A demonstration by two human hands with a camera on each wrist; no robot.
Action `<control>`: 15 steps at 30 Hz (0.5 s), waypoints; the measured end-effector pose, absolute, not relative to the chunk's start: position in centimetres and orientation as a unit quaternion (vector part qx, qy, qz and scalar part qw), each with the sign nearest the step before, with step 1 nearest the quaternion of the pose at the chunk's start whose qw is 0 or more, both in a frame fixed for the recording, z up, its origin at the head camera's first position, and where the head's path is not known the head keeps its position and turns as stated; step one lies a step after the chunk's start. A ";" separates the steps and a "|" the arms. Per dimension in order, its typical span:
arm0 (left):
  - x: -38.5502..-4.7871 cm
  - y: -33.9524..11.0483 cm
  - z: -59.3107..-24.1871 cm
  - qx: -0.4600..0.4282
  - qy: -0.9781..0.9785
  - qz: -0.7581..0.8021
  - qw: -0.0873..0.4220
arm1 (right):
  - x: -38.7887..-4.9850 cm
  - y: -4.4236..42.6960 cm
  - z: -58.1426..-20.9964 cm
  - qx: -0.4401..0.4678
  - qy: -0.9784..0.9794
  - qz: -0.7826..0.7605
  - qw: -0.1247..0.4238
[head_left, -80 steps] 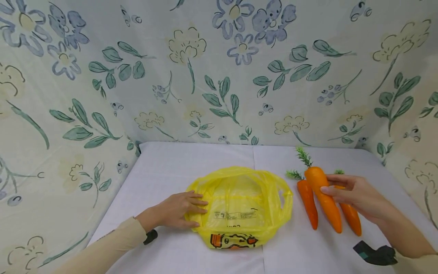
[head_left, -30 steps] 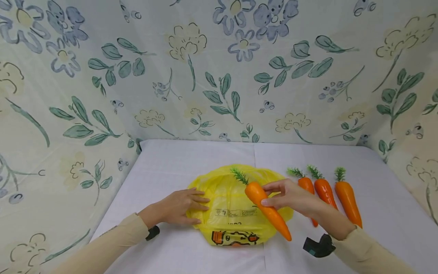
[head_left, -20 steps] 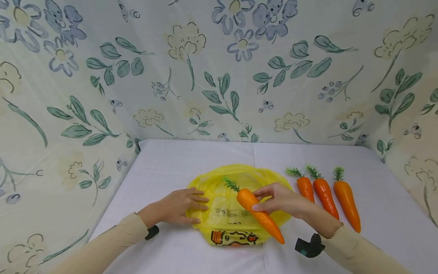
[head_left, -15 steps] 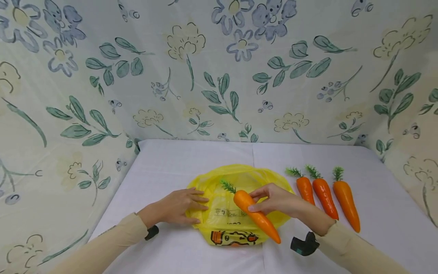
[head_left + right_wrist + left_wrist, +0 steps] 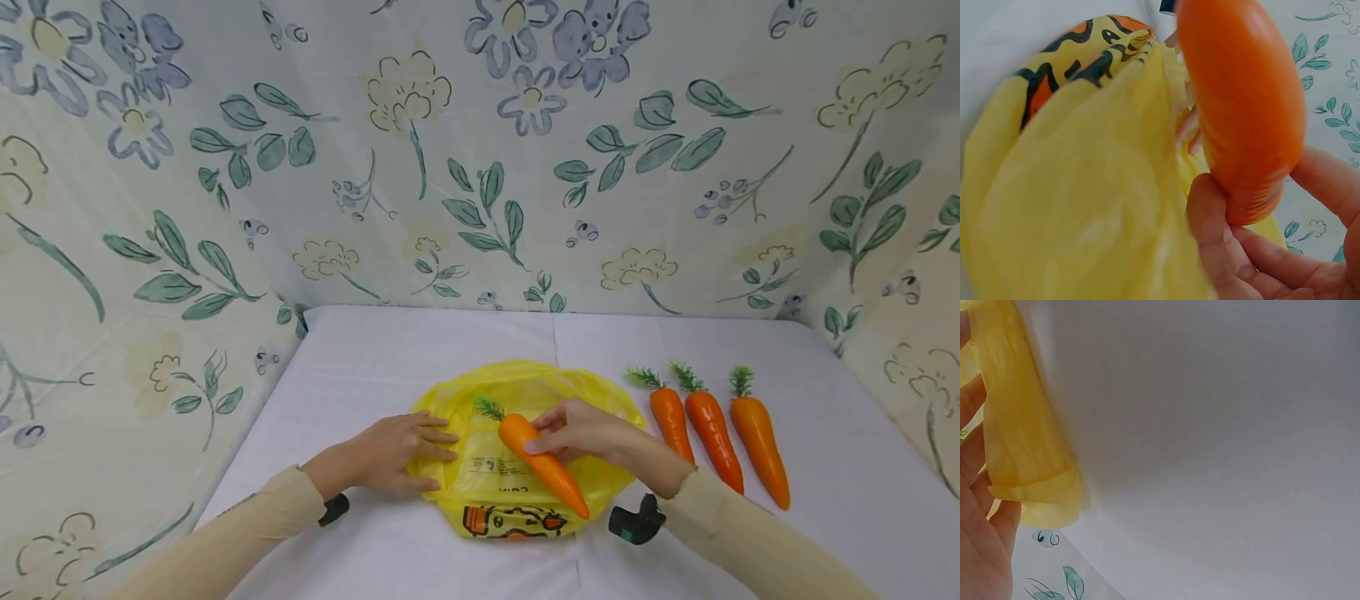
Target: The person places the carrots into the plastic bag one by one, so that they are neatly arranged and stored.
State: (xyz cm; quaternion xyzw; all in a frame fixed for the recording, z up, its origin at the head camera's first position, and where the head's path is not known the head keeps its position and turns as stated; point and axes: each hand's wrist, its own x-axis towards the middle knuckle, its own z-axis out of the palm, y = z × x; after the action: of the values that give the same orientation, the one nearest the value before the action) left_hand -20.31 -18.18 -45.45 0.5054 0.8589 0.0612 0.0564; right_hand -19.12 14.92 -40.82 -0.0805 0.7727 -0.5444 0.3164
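Observation:
My right hand point(image 5: 581, 433) pinches a glossy orange carrot point(image 5: 543, 467) with a green leafy top, holding it aslant over the mouth of a yellow plastic bag point(image 5: 487, 517). In the right wrist view, thumb and fingers press on either side of that carrot point(image 5: 1244, 106), and the bag point(image 5: 1085, 206) bulges beside it. The left hand point(image 5: 382, 454) rests at the bag's left rim, its fingers spread and fairly straight against the plastic. The left wrist view shows those fingers point(image 5: 972, 450) along the bag's folded edge point(image 5: 1029, 437). Whether the bag holds anything is hard to tell.
Three more carrots lie side by side at the right: a left one point(image 5: 671, 421), a middle one point(image 5: 716, 437) and a right one point(image 5: 760, 446). The right forearm passes close to them. White cloth point(image 5: 360, 358) covers the table, and floral fabric point(image 5: 480, 167) hangs behind and at the sides.
My right hand has lifted the carrot from beside the others and carried it left over the bag's mouth, most recently a little further left. The left hand stays at the rim.

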 end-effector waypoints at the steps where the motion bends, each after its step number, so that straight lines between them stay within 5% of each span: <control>1: -20.3 -18.2 -45.4 0.503 0.860 0.059 0.060 | -19.2 14.7 -40.9 -0.081 0.771 -0.547 0.317; 15: -20.4 -18.0 -45.5 0.514 0.854 0.059 0.054 | -19.2 12.6 -41.9 -0.001 0.768 -0.579 0.274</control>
State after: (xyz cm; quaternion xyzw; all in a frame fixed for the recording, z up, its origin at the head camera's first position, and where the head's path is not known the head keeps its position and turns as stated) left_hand -20.39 -18.00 -45.49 0.5138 0.8542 0.0585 0.0540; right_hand -19.19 12.58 -41.88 -0.0006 0.7684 -0.5786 0.2737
